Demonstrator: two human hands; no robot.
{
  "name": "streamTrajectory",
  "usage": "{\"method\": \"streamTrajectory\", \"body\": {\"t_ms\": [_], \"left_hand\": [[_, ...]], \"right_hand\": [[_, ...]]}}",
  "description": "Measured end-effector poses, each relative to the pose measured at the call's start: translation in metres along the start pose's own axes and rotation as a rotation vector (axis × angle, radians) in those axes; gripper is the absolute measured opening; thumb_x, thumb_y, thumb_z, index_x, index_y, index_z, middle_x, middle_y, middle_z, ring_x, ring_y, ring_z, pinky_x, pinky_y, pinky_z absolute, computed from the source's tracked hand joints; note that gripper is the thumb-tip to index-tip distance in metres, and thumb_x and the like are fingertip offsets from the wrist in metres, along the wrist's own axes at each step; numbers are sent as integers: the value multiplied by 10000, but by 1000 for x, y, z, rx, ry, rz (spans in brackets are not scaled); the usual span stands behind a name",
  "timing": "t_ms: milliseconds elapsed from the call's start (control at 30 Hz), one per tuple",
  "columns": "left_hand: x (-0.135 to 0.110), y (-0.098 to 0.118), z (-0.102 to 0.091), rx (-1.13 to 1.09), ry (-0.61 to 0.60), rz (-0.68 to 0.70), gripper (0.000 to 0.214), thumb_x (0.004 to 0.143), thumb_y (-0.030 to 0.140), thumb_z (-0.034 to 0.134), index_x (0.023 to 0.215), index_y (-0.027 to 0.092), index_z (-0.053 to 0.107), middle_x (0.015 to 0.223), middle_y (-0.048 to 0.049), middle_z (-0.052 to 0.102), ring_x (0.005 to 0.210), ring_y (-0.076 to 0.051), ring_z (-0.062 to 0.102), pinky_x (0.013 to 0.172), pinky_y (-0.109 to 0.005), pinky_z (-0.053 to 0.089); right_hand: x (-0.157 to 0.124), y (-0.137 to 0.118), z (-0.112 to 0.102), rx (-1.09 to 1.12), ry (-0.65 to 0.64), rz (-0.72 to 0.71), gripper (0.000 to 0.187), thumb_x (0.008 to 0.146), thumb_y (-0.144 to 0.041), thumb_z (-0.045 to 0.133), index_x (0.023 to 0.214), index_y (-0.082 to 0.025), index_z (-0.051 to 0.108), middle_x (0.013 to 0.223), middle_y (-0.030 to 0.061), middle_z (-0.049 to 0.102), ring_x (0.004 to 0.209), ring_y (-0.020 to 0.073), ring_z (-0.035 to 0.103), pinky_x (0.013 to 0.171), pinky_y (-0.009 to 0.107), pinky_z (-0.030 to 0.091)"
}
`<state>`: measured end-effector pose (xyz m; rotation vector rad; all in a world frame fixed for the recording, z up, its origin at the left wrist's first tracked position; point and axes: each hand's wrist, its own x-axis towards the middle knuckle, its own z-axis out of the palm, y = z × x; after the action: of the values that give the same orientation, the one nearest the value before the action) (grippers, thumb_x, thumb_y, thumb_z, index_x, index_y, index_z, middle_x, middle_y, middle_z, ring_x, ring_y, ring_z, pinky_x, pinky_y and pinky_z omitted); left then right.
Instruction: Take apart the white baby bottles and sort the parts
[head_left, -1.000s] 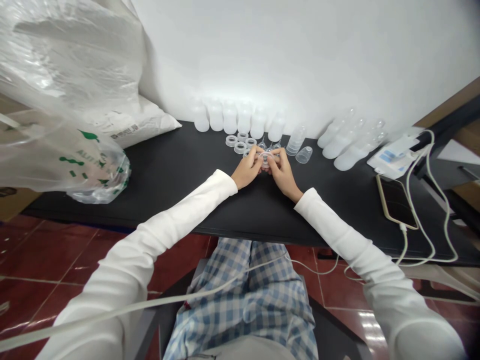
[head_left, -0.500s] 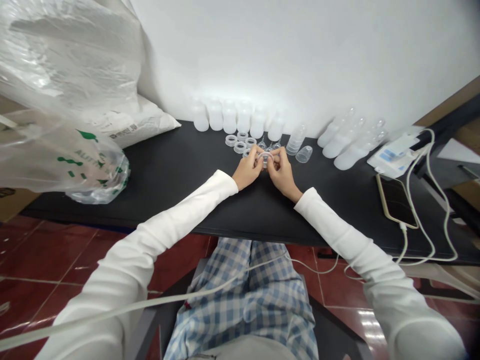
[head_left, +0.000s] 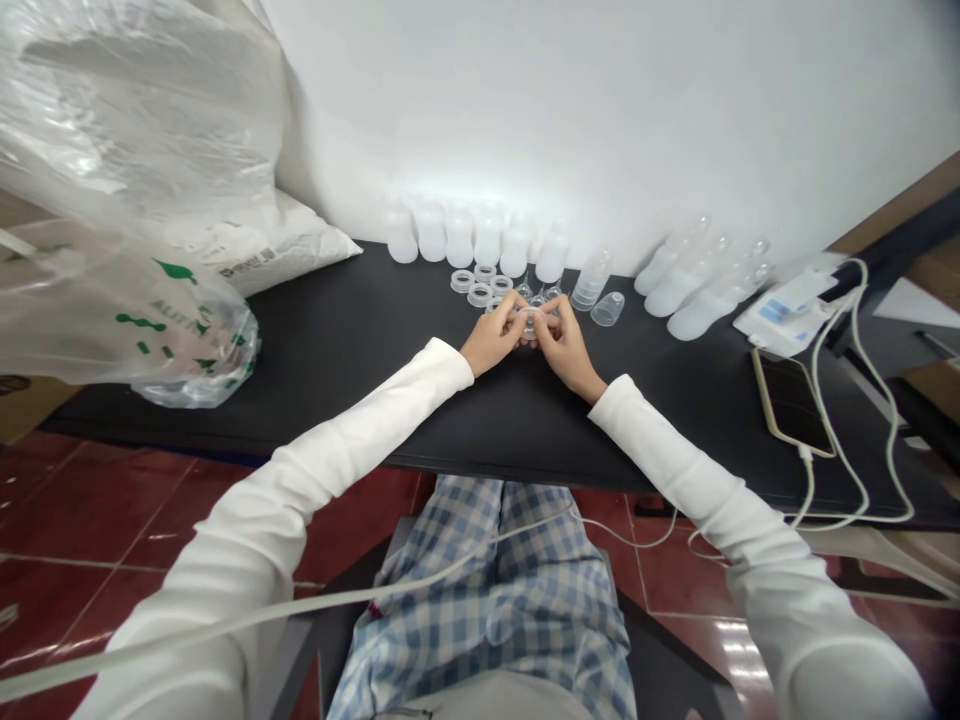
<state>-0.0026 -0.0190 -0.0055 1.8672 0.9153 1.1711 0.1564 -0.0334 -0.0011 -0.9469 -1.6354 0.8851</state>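
My left hand point(head_left: 496, 335) and my right hand point(head_left: 561, 340) meet over the black table, both closed on a small clear bottle collar ring point(head_left: 531, 322). The fingers cover most of it, and I cannot tell whether a nipple sits inside. Just behind the hands lie several clear bottle nipples point(head_left: 538, 294), partly hidden by the fingers. Several loose collar rings point(head_left: 480, 294) lie to the left of these. A stack of clear caps point(head_left: 592, 280) and a single clear cap point(head_left: 608, 309) are on the right.
Several white bottles point(head_left: 460, 235) stand along the wall. More bottles with nipples point(head_left: 694, 300) lean at the right, near a white box point(head_left: 787, 310), a phone point(head_left: 795, 402) and cables point(head_left: 862, 480). Plastic bags point(head_left: 195, 330) cover the table's left end. A cable point(head_left: 300, 605) crosses above my lap.
The ring between my fingers has tilted, and my thumbs have come closer together over it. The things on the table have stayed in place.
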Motion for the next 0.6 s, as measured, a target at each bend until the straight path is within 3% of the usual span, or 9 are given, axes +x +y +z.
{"method": "streamTrajectory", "body": {"t_ms": [333,600], "left_hand": [[-3,10,0,118,17,59,244,1026,466,490,968,229,498,706,15,668,625,-149,685,631,-257,528],[-2,4,1,16,-3,41,250,1026,481,483,1025,231,477,708,14,651,603,-146,652,635,-272,534]], "right_hand": [[-5,-14,-2,-218,56,-65,439,943,-689,558,862,-280,424,624,-34,619,511,162,573,536,328,460],[-3,-4,-3,-33,27,-24,449,920,-698,588,931,-271,453,710,-19,666,605,171,645,597,342,545]]}}
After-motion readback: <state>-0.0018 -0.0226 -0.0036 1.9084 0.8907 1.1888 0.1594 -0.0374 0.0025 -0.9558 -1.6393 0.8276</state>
